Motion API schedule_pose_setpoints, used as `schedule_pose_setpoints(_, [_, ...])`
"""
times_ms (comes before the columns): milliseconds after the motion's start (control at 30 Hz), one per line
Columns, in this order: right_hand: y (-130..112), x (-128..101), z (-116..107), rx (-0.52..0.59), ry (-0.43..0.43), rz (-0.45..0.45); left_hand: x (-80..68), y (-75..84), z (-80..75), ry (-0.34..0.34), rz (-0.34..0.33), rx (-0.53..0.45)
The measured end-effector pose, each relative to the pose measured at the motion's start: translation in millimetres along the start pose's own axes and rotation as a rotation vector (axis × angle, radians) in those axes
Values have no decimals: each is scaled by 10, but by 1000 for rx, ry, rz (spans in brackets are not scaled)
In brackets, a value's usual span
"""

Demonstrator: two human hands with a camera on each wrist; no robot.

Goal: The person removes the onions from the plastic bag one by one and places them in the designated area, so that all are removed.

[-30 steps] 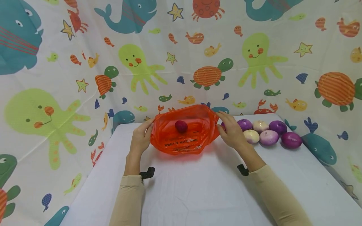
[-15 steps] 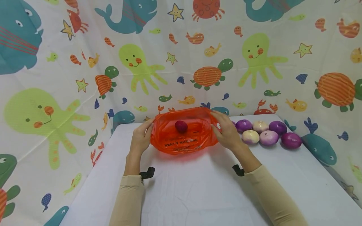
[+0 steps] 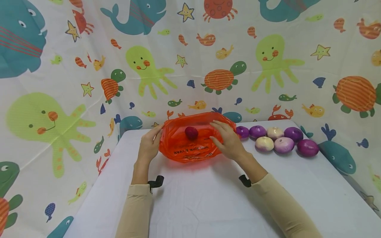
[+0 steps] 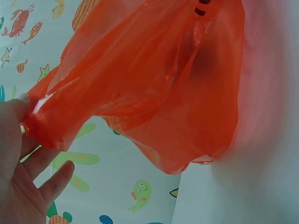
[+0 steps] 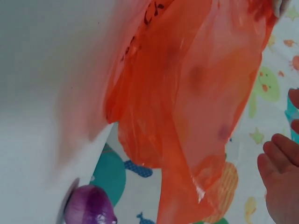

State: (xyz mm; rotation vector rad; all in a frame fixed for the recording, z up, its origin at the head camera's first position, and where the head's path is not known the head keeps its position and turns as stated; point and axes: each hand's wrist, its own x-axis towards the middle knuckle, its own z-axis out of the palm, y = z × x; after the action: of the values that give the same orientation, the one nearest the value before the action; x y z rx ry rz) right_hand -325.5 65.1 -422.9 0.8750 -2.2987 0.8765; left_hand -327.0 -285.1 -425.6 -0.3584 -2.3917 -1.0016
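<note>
Item: orange bag (image 3: 193,142), mid-bench (image 3: 208,198), one onion (image 3: 191,132) inside. Our left hand (image 3: 148,147) pinches its rim to keep the mouth open; right hand (image 3: 227,140) rests on it, fingers straight. Spare onions (image 3: 275,138) wait alongside.

One orange plastic bag (image 3: 194,140) sits on the bench (image 3: 208,198) with one dark red onion (image 3: 191,132) inside. Six more onions (image 3: 283,144) lie beside it: four purple, two pale. Two hands (image 3: 227,140) are present.
</note>
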Motion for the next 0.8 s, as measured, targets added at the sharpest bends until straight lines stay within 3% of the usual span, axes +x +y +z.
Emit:
schedule_pose_setpoints(400, [-123, 135, 182, -49, -200, 15, 3, 24, -5, -8, -12, -11])
schedule_pose_setpoints(800, [-54, 269, 307, -97, -301, 33, 2, 18, -8, -6, -13, -15])
